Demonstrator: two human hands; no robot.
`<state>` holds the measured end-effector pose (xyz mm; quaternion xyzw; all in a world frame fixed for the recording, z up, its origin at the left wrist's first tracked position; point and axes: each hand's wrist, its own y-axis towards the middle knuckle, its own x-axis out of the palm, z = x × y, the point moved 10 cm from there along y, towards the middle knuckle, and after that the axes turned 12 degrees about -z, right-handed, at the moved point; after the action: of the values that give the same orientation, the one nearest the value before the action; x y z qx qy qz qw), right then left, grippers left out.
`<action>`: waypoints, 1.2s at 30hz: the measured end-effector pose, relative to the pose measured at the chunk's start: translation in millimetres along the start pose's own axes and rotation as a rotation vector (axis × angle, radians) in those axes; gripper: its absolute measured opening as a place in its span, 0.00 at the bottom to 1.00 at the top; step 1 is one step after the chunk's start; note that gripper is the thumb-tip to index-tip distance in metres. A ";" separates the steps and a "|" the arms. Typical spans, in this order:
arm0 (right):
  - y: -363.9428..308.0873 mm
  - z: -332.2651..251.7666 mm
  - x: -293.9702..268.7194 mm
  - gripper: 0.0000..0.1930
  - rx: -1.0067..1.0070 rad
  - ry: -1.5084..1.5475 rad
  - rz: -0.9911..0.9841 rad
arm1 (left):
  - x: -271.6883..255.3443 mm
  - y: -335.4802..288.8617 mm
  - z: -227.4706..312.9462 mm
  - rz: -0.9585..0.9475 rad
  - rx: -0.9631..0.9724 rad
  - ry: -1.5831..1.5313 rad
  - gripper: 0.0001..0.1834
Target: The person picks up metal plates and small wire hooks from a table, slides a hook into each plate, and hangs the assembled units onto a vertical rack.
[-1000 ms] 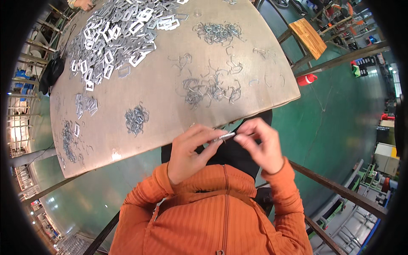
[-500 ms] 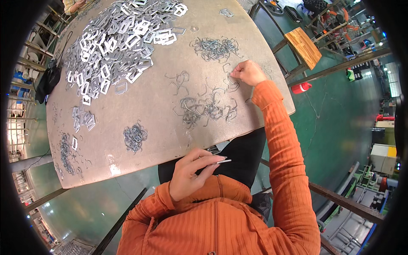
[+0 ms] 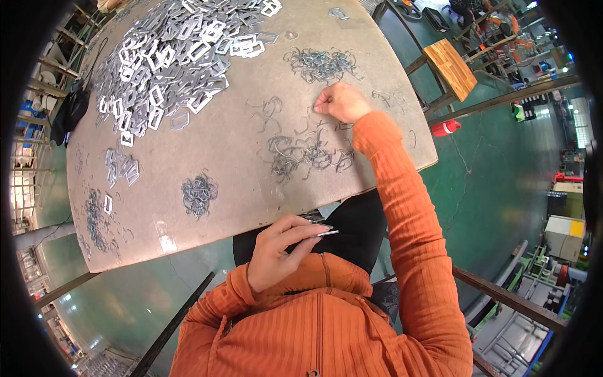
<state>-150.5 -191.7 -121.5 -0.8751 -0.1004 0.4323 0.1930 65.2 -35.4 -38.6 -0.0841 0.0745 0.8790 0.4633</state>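
Over my lap, my left hand [image 3: 279,248] pinches a thin flat metal piece [image 3: 328,233], seen edge-on, between thumb and fingers. My right hand [image 3: 341,102] is over the table, thumb and fingertips together on a thin bent wire piece [image 3: 309,118]. Just beyond that hand lies a pile of bent wire pieces [image 3: 321,64]. Nearer the table edge sits a looser tangle of wire pieces [image 3: 308,156]. A few scattered wires [image 3: 270,110] lie left of my right hand.
A large heap of flat silver metal frames [image 3: 169,63] covers the table's [image 3: 232,157] far left. Smaller wire piles [image 3: 199,196] and a few frames [image 3: 119,166] lie at left. Beyond the right edge are a wooden-topped stool [image 3: 449,69] and a red bottle [image 3: 445,128].
My right hand has moved left across the table, from the wires near the right edge to those nearer the middle. My left hand stays over my lap with the metal piece, hardly shifted.
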 end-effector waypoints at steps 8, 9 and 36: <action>3.8 -31.6 16.0 0.06 -0.065 -0.019 -0.043 | -6.0 -8.1 -1.1 0.047 0.004 0.013 0.13; 2.6 -38.7 20.6 0.07 -0.149 -0.001 -0.076 | -6.3 -9.0 -1.0 0.049 0.002 0.013 0.13; -250.0 -71.1 53.6 0.10 -0.196 1.265 0.249 | 2.1 -12.3 3.2 0.116 0.010 -0.162 0.06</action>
<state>-63.8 35.1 -14.6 -0.9792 0.0956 -0.1585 0.0825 74.0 -26.2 -36.6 -0.0058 0.0461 0.9080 0.4165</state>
